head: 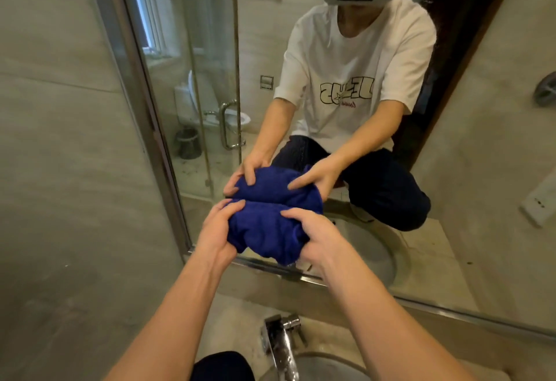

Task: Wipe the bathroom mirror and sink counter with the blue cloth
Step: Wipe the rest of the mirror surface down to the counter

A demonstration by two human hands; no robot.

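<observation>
Blue cloth [266,227] sits bunched at the middle of the frame, pressed against the lower edge of the mirror [301,79]. We clutch it from both sides: our left hand [215,231] and right hand [316,237] each curl fingers into its folds. We judge the mirror wipe is in hand, the counter [237,317] not yet reached. Next we would sweep up across the glass with steady pressure. Grey stone walls flank us; a chrome tap [281,341] stands at the bottom.

Both hands' fingers [231,206] around blue cloth [264,230] against mirror [210,49]
</observation>
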